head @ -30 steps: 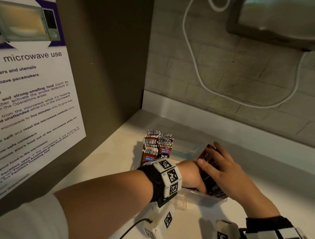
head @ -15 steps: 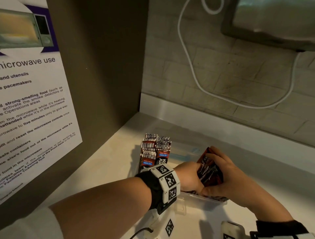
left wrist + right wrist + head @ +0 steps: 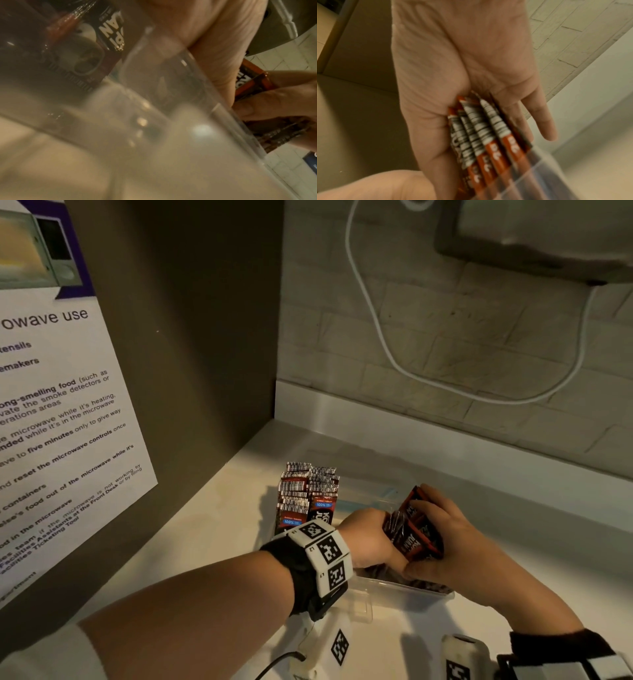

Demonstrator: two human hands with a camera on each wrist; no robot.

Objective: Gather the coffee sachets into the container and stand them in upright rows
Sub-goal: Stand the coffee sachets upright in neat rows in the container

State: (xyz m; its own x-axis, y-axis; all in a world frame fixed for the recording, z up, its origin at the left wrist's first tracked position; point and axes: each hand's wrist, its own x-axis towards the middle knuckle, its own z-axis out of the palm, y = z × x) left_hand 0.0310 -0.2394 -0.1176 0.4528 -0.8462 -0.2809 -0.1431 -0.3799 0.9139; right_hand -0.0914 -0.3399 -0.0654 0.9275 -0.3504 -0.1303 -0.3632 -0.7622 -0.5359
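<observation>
Both hands squeezed one bundle of sachets (image 3: 412, 529) between them over the clear container (image 3: 404, 587): the right hand (image 3: 455, 546) curled round it from three o'clock, the left hand (image 3: 368, 537) pressed against it from nine. At ten o'clock of the bundle, upright rows of sachets (image 3: 308, 493) stood inside the container on the white counter (image 3: 212, 522).
</observation>
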